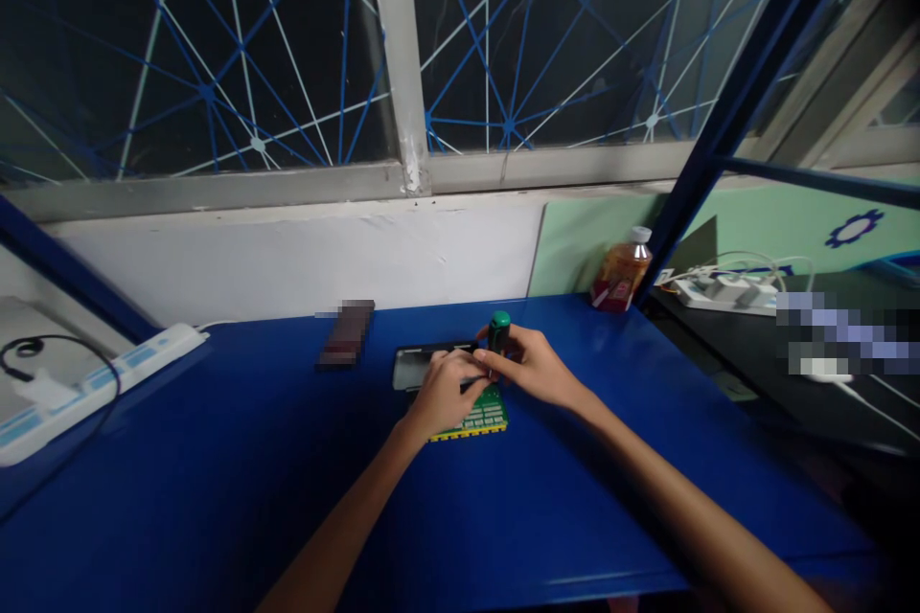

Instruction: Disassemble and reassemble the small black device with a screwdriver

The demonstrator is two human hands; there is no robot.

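Observation:
A screwdriver [498, 333] with a green and black handle stands upright in my right hand [539, 366], its tip pointing down at a green circuit board [489, 416]. The board has rows of pale rectangles and a yellow front edge. My left hand [447, 388] lies over the board's left part, with its fingers bent close to the screwdriver's lower end. Whatever those fingers may pinch is hidden. Just behind the board is a dark, flat rectangular case [411, 370] with a grey face, partly covered by my left hand.
On the blue table [287, 517], a dark rectangular object [347, 333], blurred out, lies at the back left. A white power strip [107, 388] with a black cable runs along the left. One capped drink bottle [622, 273] stands at the back right, by a blue frame post.

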